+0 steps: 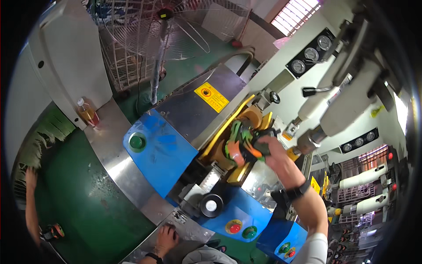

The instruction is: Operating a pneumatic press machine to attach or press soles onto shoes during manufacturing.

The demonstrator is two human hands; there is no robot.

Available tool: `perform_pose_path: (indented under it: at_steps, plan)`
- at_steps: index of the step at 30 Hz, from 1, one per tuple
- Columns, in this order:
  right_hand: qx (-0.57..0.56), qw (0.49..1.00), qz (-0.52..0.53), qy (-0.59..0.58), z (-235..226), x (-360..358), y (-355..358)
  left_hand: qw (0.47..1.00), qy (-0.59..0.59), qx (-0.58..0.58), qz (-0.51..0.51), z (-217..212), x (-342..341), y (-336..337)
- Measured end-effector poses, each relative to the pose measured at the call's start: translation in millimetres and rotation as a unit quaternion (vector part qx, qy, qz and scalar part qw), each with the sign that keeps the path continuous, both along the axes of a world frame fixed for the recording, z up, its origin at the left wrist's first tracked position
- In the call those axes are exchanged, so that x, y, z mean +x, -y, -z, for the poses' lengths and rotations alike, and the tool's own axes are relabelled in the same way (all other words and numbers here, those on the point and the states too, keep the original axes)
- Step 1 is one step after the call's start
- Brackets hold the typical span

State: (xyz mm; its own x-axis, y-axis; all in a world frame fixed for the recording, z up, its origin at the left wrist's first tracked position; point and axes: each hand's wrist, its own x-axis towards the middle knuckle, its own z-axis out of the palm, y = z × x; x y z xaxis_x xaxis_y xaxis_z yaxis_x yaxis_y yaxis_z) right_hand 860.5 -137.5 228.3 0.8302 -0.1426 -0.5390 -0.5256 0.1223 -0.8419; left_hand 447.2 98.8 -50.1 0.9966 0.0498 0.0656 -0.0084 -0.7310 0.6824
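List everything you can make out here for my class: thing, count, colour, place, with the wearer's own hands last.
shoe: 1, black, green, orange, in the machine, centre
second shoe: 1, black and orange, lower left
bottle: 1, amber contents, upper left
fan: 1, grey, top
warning label: 1 large, yellow, above centre
blue panels: 3, blue, centre to lower right
green buttons: 3, on the panels
red buttons: 2, on the lower panels
knob: 1, black, pale centre, below centre
gauges: 6, pale faces, upper right and right
fringed curtain: 1, green, left
background machines: several, white, right, uncounted
another person's hand: 1, bare, at the curtain
right hand: 1, bare, holding the centre shoe
left hand: 1, bare, bottom
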Motion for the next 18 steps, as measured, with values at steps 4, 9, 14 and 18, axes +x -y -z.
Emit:
perform_pose_path:
  at_steps: [4,9,14,18]
  plan:
    - [-0.256,0.960,0.095,0.066,13.8,35.5,-60.7,1.000,-0.013,-0.001,0.010,2.2,-7.2,-8.1]
    - [-0.204,0.976,-0.018,0.076,-6.6,33.7,-51.3,1.000,-0.009,-0.017,0.020,13.4,-12.1,-10.1]
    - [-0.573,0.785,-0.011,0.234,80.5,25.6,-88.2,0.999,-0.036,0.002,0.020,11.3,-12.1,-16.2]
    - [-0.455,0.837,-0.009,0.303,63.8,36.0,-58.7,1.000,0.020,0.007,0.018,3.1,-0.1,-4.3]
